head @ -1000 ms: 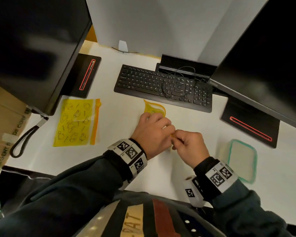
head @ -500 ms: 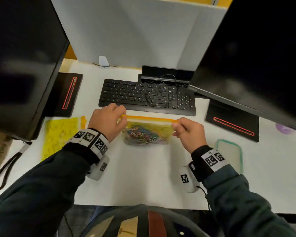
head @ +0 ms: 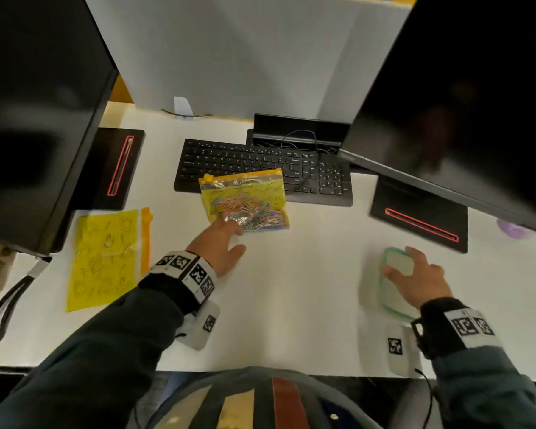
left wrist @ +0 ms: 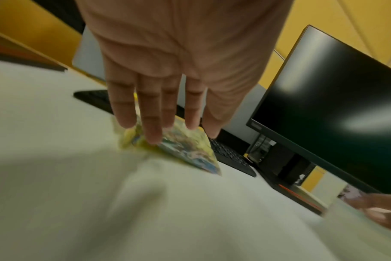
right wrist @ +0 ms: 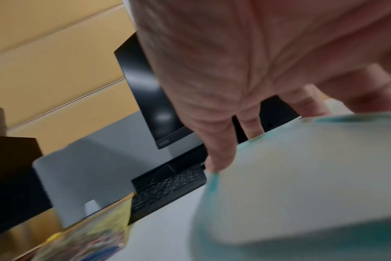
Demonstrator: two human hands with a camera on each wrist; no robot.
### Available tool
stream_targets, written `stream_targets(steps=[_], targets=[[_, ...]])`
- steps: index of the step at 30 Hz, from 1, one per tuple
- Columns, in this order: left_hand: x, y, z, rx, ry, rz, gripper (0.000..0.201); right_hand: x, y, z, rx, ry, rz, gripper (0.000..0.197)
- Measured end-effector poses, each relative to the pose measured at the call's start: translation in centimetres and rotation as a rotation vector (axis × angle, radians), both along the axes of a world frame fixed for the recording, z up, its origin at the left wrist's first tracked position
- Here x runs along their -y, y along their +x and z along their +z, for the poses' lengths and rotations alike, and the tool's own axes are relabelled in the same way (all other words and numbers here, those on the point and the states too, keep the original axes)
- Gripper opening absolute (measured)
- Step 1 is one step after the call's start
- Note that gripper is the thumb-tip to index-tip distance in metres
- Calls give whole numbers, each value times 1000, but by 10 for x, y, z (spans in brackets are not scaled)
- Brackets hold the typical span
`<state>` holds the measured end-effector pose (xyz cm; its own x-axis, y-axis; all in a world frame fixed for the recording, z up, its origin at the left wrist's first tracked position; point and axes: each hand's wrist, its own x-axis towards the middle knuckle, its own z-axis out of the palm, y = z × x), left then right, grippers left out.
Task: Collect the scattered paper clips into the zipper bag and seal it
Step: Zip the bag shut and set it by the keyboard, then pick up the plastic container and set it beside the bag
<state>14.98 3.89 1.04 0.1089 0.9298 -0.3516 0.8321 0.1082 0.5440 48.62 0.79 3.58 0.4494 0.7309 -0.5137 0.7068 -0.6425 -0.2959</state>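
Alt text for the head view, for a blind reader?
A yellow zipper bag full of coloured paper clips lies on the white desk, top edge on the black keyboard, the left hand touching its near edge. The right hand rests on a teal-rimmed container; another yellow bag lies left.

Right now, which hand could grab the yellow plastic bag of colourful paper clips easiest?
Left. The left hand has its fingertips at the near edge of the yellow plastic zipper bag; the right hand is on the green-rimmed white box, off to the side.
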Motion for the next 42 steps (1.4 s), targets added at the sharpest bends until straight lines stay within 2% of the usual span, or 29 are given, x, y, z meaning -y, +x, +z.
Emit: stream_targets(steps=[3, 7, 9, 11, 15, 17, 20, 22, 24, 25, 27, 29, 30, 32, 33, 35, 38, 42], targets=[[7, 18, -2, 143, -28, 2, 16, -6, -26, -8, -112, 70, 106, 67], [10, 46, -4, 335, -112, 103, 11, -15, -85, -19, -326, 167, 320, 69], [10, 51, -12, 295, -188, 129, 30, -17, -109, -28, -432, 212, 266, 68], [11, 50, -19, 221, -236, 167, 43, -20, -122, -35, -465, 210, 189, 62], [18, 42, -35, 280, -231, 349, 37, -20, -129, -44, -748, 2, 54, 61], [21, 41, -37, 341, -204, 387, 42, -20, -131, -46, -699, 57, 105, 60], [16, 39, -29, 287, -92, 383, 42, -14, -134, -42, -526, 142, 226, 52], [10, 32, -21, 275, -43, 356, 45, -5, -134, -35, -393, 40, 339, 51], [5, 18, -17, 294, 69, 380, 58, 5, -130, -28, -177, -95, 531, 64], [3, 9, -13, 273, 114, 403, 61, 6, -128, -24, -101, -93, 570, 69], [5, -10, -6, 176, 67, 470, 57, -3, -126, -17, -74, 60, 520, 64], [14, -23, -9, 102, -115, 496, 59, -20, -129, -16, -207, 221, 434, 46], [21, -24, -13, 127, -206, 491, 60, -27, -133, -19, -285, 218, 427, 41], [36, -18, -22, 245, -306, 475, 52, -36, -144, -30, -417, 83, 423, 38], [42, -14, -28, 282, -299, 473, 48, -36, -149, -37, -471, 41, 379, 35], [47, -8, -34, 334, -228, 514, 47, -35, -154, -44, -532, 81, 253, 33], [50, -3, -38, 426, -146, 552, 55, -27, -152, -54, -563, 119, 88, 47], [49, -4, -41, 362, -25, 546, 39, -18, -154, -62, -624, 89, 46, 51]])
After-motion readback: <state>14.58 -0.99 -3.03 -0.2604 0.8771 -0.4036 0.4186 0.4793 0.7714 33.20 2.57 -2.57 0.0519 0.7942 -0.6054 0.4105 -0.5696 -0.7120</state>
